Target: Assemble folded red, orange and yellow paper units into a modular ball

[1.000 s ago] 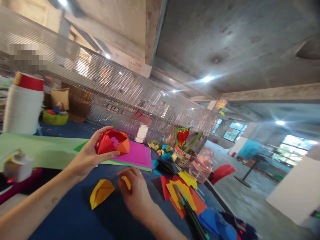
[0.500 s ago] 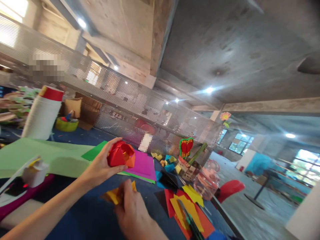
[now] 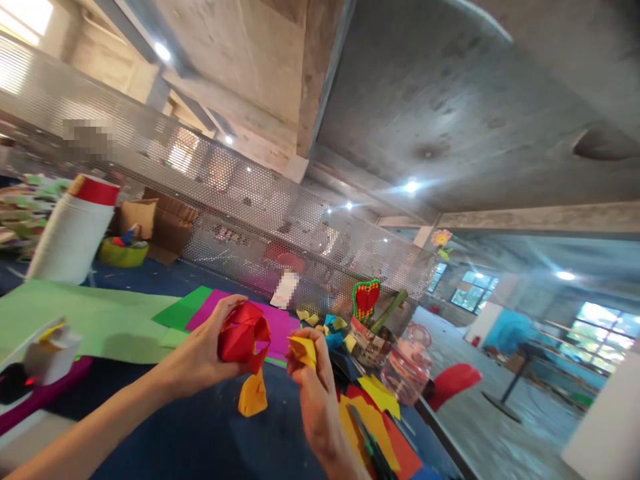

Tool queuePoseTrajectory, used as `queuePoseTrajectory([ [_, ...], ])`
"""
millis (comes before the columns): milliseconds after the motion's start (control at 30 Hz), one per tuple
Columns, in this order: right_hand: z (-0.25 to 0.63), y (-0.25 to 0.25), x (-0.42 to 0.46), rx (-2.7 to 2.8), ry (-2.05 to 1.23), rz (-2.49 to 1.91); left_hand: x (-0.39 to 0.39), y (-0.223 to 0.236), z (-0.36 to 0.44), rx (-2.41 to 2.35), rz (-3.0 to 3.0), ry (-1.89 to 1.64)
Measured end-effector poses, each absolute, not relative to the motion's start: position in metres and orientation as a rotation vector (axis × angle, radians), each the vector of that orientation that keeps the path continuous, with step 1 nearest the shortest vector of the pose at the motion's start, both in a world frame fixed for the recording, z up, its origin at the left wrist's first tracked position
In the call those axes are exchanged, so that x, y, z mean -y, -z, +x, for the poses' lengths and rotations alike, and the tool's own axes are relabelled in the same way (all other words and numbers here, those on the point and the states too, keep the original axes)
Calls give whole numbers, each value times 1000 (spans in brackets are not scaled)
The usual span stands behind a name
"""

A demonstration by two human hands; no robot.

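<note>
My left hand is closed around a red folded-paper piece, hollow, with an opening facing right. Purple shows through that opening. To its right, my right hand pinches a small yellow folded-paper piece, apart from the red one. Below and between the hands, another orange-yellow folded-paper piece rests on the dark blue table.
Purple sheets and a pale green sheet lie behind my hands. At right are scissors on coloured paper, a pink clear jar and a basket. A white roll stands left.
My right hand has moved up and right, now pinching a yellow piece beside the red one. An orange-yellow piece now lies uncovered below. The red piece has turned; gold no longer shows in its opening.
</note>
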State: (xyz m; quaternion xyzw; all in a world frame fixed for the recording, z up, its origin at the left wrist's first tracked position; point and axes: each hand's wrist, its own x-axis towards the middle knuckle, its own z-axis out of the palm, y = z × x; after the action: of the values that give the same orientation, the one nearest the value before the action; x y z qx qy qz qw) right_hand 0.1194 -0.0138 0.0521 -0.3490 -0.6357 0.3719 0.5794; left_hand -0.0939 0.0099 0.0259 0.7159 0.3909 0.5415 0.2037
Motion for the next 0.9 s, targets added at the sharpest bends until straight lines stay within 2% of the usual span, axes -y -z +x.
queuePoseTrajectory([
  [267,117,-48,12,1490,-913,-871,-9,-25,-90,-1178,2219,-1542],
  [467,115,-58,23,1582,-924,-847,-7,-30,-91,-970,2010,-1516],
  [700,120,-52,5,1485,-650,-856,2,-32,-93,-559,1480,-1097],
  [900,123,-53,6,1815,-529,-864,12,-34,-90,-453,1431,-933],
])
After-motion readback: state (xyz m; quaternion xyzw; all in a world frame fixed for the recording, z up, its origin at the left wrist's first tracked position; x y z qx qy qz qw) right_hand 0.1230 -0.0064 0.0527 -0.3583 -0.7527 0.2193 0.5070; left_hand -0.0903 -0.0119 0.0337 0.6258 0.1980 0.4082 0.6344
